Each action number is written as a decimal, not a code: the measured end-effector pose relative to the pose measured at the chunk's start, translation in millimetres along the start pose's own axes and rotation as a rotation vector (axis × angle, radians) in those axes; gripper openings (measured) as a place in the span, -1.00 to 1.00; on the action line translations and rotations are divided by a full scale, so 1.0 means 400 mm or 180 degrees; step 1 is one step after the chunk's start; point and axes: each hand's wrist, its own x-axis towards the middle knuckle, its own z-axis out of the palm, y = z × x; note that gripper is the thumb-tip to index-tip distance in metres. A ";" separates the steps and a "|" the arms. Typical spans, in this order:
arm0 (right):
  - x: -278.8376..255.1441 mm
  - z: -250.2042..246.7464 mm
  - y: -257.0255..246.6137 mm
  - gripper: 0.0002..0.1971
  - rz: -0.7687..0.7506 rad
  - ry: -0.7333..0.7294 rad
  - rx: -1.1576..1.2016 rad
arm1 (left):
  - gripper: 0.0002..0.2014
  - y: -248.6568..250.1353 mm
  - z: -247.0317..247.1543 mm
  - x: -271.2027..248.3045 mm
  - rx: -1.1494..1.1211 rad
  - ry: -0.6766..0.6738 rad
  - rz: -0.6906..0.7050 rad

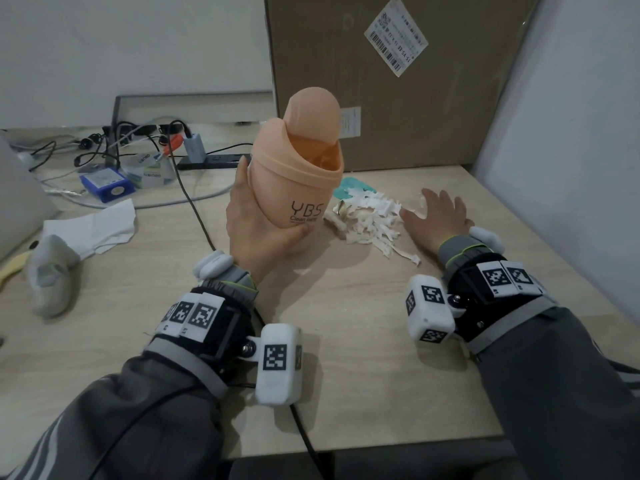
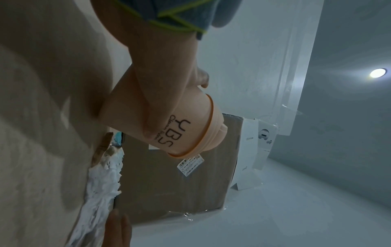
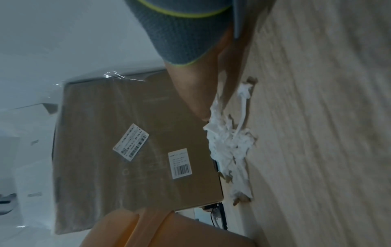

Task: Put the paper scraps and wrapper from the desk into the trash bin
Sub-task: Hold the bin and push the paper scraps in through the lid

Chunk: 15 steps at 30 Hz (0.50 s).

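Observation:
My left hand grips a small peach trash bin marked "YBS", held above the desk and tilted to the right, its swing lid tipped open. In the left wrist view my fingers wrap the bin. A pile of white paper scraps lies on the desk just right of the bin, with a crumpled wrapper at its left edge. My right hand lies flat on the desk, fingers spread, touching the pile's right side. The right wrist view shows the scraps beside my hand.
A large cardboard box stands behind the pile, with a white wall to the right. A teal item lies behind the scraps. Cables and a power strip sit at the back left, with a tissue at the left.

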 end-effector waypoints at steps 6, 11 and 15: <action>0.002 -0.013 -0.013 -0.41 -0.0315 -0.0442 0.0046 | 0.35 -0.005 0.000 0.002 0.0009 -0.0075 -0.0053; -0.040 -0.020 -0.016 -0.36 -0.0615 -0.0499 0.0079 | 0.35 -0.007 0.001 0.004 -0.0001 -0.0098 -0.0078; -0.082 -0.036 -0.021 -0.14 -0.0822 -0.0648 -0.0086 | 0.36 -0.003 -0.001 0.002 0.0004 -0.0129 -0.0091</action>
